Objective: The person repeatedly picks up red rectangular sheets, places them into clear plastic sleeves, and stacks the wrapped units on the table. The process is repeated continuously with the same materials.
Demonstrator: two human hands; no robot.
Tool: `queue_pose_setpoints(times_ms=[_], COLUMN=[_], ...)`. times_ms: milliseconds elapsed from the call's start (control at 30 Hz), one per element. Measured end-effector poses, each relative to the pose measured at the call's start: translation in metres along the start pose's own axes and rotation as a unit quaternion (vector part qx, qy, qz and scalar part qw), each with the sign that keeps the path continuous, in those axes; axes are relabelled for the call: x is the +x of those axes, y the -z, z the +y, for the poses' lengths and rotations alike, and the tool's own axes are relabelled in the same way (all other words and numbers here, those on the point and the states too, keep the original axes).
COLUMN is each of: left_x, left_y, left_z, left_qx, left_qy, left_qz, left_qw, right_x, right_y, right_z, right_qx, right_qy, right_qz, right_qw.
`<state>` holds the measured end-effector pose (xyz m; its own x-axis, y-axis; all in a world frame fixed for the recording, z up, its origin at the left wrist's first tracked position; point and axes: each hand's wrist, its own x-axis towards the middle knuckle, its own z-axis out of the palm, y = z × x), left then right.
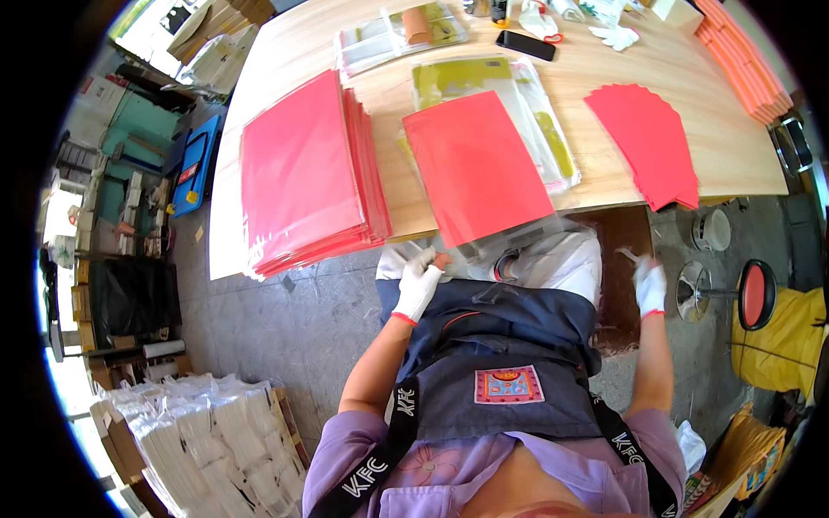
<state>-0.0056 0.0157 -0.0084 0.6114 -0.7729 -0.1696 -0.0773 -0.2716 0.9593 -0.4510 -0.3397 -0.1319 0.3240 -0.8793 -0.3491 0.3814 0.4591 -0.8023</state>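
The red sheet (480, 168) is laid at the edge of the tabletop (734, 155), its clear bag (511, 239) overhanging. For the left hand (419, 289), near the bag, and the blurred right hand (650, 287), the grip cannot be told. By uneven tugging, the sheet could be creased.

Table (743, 168) before you
Stack (298, 155) at your left, single sheet (479, 168) over bags (531, 99) centrally, fanned sheets (648, 142) right, phone (526, 46) behind the bags.
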Motion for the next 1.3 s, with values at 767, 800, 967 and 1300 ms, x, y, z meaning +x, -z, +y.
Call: queue_pose_setpoints(times_ms=[767,800,967,1300], left_x=[0.0,0.0,-0.005,-0.066], left_y=[-0.005,-0.002,0.011,0.139], left_z=[0.004,0.007,0.085,0.174], left_qx=[-0.365,-0.454,-0.194,-0.06], left_qy=[0.028,0.043,-0.075,-0.198], left_qz=[0.199,0.186,0.124,0.387], left_qw=[0.909,0.87,0.97,0.899], right_x=[-0.068,-0.071,-0.087,-0.132], right_y=[-0.334,-0.332,-0.336,-0.503], right_z=[0.029,0.026,0.025,0.066], right_qx=[-0.582,-0.567,-0.423,-0.175], right_qy=[0.214,0.164,-0.063,-0.077], right_qz=[-0.125,-0.135,-0.255,-0.413], right_qw=[0.775,0.796,0.867,0.891])
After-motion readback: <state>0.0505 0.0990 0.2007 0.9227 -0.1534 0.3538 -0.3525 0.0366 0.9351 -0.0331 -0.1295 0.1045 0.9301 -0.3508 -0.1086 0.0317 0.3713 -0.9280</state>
